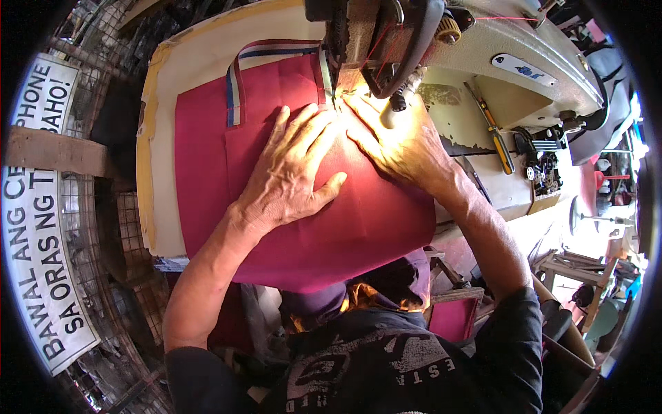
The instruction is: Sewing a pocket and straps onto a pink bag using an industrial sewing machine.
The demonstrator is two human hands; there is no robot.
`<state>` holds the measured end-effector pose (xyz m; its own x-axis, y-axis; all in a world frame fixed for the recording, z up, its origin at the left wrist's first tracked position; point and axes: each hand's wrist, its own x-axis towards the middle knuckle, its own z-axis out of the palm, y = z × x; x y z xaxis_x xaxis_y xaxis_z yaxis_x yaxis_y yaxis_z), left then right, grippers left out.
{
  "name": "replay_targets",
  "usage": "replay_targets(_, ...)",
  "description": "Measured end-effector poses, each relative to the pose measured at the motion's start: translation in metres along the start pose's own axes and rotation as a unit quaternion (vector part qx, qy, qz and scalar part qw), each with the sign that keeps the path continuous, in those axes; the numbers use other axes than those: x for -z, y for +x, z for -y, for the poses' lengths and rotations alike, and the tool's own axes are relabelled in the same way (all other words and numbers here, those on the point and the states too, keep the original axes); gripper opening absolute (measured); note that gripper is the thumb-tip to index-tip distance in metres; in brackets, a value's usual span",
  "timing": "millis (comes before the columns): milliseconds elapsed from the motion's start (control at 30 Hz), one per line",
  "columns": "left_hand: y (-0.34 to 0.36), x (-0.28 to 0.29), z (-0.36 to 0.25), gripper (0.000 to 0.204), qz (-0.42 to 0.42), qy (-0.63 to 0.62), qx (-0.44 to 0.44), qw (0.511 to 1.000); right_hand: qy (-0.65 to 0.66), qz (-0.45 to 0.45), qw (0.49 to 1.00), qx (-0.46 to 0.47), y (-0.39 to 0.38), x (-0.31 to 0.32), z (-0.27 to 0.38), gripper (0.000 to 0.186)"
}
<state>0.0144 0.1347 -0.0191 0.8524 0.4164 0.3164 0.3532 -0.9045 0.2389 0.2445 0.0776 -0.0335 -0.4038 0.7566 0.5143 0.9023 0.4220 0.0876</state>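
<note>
A large maroon fabric panel (pixel 276 241) lies across the sewing table and hangs over its near edge. A striped strap (pixel 233 93) in blue, white and red loops from the panel's far edge, one end running to the sewing machine (pixel 476 62). My left hand (pixel 293 162) rests on the cloth with fingers spread and pointing toward the needle area. My right hand (pixel 400 141) lies flat on the cloth beside the needle, its fingertips close to the presser foot. Bright lamp light washes out the fabric between the fingertips and part of my right hand.
Right of my right hand, a yellow-handled screwdriver (pixel 491 127) lies on the machine bed. Past it are a tray of bobbins and small metal parts (pixel 545 169). Wire mesh with white printed signs (pixel 52 269) stands at the left. A wooden stool (pixel 579 276) is at the right.
</note>
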Motion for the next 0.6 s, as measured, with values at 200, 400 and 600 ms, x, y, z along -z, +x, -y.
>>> replay_targets(200, 0.001, -0.002, 0.003, 0.066, 0.005, 0.002, -0.002, 1.000, -0.010, -0.003, 1.000, -0.001, 0.003, -0.001, -0.003, 0.029)
replay_targets(400, 0.003, 0.000, 0.004, 0.067, 0.008, 0.005, -0.003, 1.000, -0.013, -0.095, 0.995, 0.036, 0.008, -0.004, -0.007, 0.024)
replay_targets(600, 0.005, -0.001, 0.004, 0.067, 0.017, 0.014, 0.003, 1.000, -0.028, -0.017, 0.999, 0.032, 0.005, -0.003, -0.009, 0.023)
